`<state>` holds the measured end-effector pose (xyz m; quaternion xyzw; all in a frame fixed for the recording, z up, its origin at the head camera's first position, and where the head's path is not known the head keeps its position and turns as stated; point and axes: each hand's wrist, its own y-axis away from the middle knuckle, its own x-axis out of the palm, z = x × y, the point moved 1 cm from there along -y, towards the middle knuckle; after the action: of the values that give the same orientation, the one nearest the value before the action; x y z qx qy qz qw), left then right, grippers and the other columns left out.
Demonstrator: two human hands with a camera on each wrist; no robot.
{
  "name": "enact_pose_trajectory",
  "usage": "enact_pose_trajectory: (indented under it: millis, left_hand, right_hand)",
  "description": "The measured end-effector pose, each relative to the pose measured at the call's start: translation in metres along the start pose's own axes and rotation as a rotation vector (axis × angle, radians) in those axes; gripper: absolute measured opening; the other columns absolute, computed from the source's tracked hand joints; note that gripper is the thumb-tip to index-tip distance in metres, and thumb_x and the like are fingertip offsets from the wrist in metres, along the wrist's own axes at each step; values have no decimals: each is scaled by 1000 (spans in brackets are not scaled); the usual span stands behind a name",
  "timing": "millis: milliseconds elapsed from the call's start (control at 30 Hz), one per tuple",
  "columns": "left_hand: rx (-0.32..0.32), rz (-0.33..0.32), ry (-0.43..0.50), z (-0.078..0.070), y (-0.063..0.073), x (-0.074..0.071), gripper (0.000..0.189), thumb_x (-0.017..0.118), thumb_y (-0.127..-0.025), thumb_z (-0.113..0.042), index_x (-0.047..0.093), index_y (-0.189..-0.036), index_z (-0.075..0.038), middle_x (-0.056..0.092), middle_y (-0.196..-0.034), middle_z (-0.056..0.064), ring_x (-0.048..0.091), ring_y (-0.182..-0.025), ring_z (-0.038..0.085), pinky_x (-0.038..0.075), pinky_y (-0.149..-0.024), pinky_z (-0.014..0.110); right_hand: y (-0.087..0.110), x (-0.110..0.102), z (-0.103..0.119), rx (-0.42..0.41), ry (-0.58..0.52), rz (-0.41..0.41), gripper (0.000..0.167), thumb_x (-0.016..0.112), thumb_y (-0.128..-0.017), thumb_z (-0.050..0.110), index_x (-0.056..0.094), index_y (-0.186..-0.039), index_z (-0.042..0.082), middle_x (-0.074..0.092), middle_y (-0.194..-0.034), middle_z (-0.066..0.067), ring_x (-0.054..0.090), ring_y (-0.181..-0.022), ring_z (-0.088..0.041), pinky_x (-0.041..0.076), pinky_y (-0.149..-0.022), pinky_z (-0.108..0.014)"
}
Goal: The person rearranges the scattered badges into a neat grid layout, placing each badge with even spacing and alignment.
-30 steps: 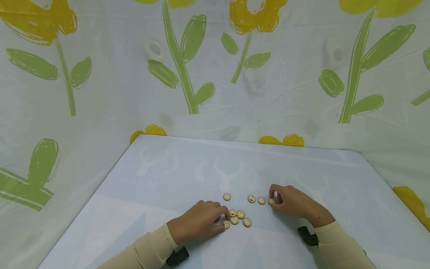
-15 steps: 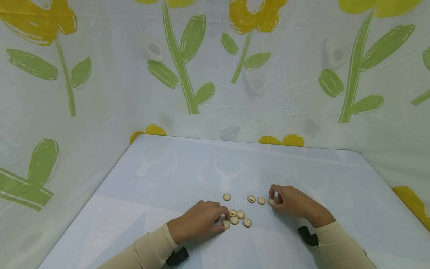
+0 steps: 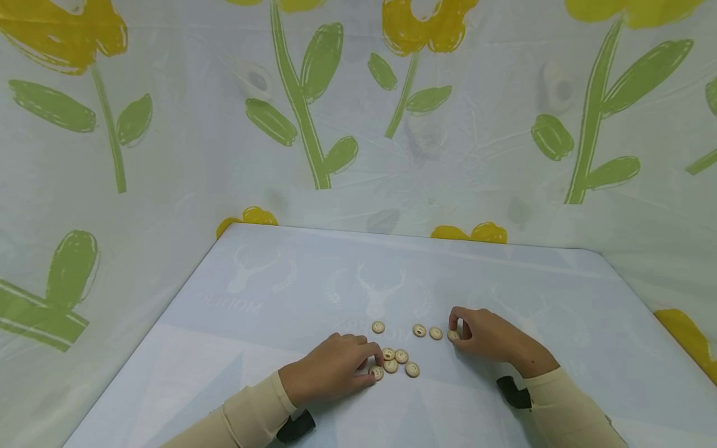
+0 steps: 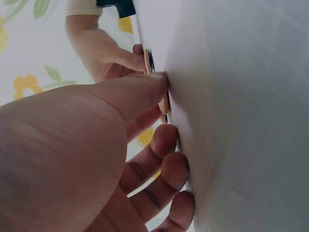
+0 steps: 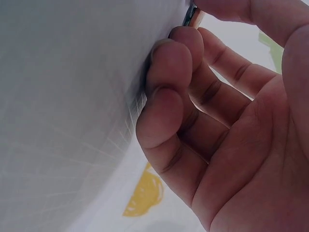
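Note:
Several small round wooden discs with raised rims and dark marks lie on the table. My left hand rests at the left of a loose cluster, its thumb and index finger around the nearest disc. In the left wrist view the thumb covers most of a disc. Farther right, my right hand pinches the end disc of a short row between thumb and index finger. Only a sliver of a disc shows past the fingers in the right wrist view.
Two more discs of the row, one a middle disc, lie left of the right hand. A single disc sits apart behind the cluster. The pale table has faint deer prints. A flowered curtain hangs around it.

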<state>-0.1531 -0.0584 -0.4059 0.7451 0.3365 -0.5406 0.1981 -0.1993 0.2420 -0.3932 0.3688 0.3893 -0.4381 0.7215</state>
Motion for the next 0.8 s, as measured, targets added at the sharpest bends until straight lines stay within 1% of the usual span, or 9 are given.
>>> enact_pose_trajectory:
  millis: [333, 567, 800]
  left_hand:
    - [0, 5, 5, 0, 0, -1, 19, 73, -90, -28, 70, -109, -26, 48, -73, -13, 41, -65, -1, 33, -63, 21]
    - [-1, 7, 9, 1, -1, 1, 18, 72, -90, -28, 70, -107, -25, 45, -71, -15, 40, -63, -1, 33, -62, 20]
    - [4, -1, 6, 2, -1, 2, 17, 72, -90, -28, 70, -107, -25, 46, -72, -14, 40, -64, -1, 32, -62, 20]
  right_hand:
    - [0, 0, -1, 0, -9, -1, 17, 72, -88, 14, 59, -97, 18, 53, -67, 2, 49, -62, -12, 40, -55, -26]
    - [0, 0, -2, 27, -23, 20, 18, 73, -88, 15, 59, -98, 18, 54, -69, 1, 50, -63, -13, 40, -56, -27]
    - [-1, 0, -4, 12, -22, 19, 18, 73, -87, 14, 59, -98, 18, 54, -69, 1, 50, -63, -13, 40, -55, -27]
